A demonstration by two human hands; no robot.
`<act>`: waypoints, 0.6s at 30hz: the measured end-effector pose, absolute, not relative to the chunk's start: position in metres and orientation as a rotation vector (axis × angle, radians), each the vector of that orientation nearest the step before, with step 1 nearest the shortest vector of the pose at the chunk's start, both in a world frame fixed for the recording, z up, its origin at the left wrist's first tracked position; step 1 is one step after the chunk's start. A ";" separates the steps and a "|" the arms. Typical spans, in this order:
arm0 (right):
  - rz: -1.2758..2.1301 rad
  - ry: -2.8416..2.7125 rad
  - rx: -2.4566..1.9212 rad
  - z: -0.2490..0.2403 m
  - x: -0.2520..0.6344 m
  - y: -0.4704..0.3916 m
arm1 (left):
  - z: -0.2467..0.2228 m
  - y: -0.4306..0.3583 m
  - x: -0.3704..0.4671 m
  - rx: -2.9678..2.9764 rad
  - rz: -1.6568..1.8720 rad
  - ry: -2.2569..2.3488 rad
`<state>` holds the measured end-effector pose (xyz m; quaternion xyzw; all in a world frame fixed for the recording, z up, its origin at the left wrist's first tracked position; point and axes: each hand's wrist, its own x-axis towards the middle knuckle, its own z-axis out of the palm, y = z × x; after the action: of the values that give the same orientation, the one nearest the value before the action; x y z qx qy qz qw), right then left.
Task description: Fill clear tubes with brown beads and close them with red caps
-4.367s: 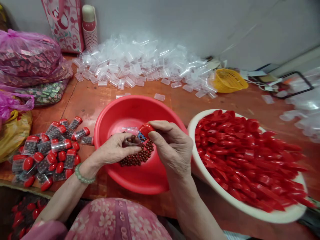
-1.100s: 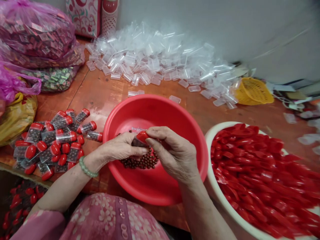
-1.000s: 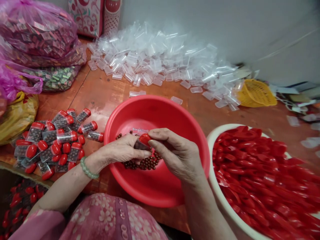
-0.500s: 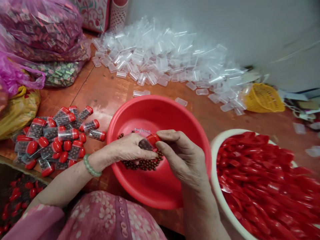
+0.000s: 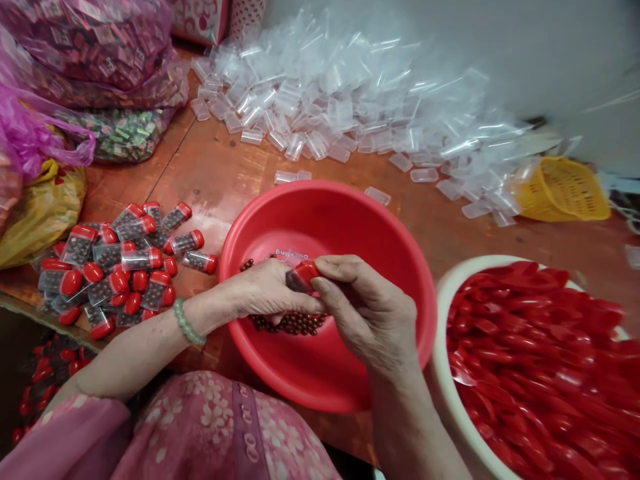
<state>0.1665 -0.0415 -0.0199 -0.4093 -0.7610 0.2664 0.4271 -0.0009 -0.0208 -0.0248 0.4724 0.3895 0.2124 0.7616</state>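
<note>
Over the red basin (image 5: 400, 267), my left hand (image 5: 270, 290) grips the clear body of a small container (image 5: 297, 279) filled with dark beads. My right hand (image 5: 370, 310) pinches its red cap (image 5: 307, 271) between thumb and fingers. The cap sits at the container's right end. Brown beads (image 5: 295, 324) lie in the basin below my left hand, partly hidden by it. Left of the basin is a pile of bead-filled containers with red caps (image 5: 133, 303).
A cream tub (image 5: 440, 340) full of red plastic pieces (image 5: 540, 360) stands at the right. Clear empty containers (image 5: 340, 113) are heaped along the wall, beside a yellow basket (image 5: 565, 190). Purple bags (image 5: 100, 47) and a yellow bag (image 5: 45, 217) lie at the left.
The view has shifted, so the table's contents appear farther right and slightly higher. Both hands still hold the container and cap, with the cap now tilted a little differently.
</note>
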 end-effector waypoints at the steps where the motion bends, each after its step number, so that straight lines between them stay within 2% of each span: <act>1: 0.632 -1.928 -1.015 -0.021 0.165 -0.042 | -0.024 -0.020 -0.001 0.995 0.463 0.840; 7: 0.263 -2.202 -1.014 -0.026 0.149 -0.045 | -0.018 -0.017 -0.001 0.699 0.548 0.731; 11: 0.019 -2.165 -1.016 -0.027 0.143 -0.043 | -0.015 -0.016 0.000 0.706 0.535 0.661; 18: -0.009 -2.084 -1.006 -0.022 0.149 -0.039 | -0.011 -0.011 -0.007 0.593 0.456 0.515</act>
<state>0.1494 -0.0385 -0.0218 -0.3980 -0.8245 -0.0035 0.4021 -0.0070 -0.0107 -0.0106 0.2864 0.2485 0.2204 0.8987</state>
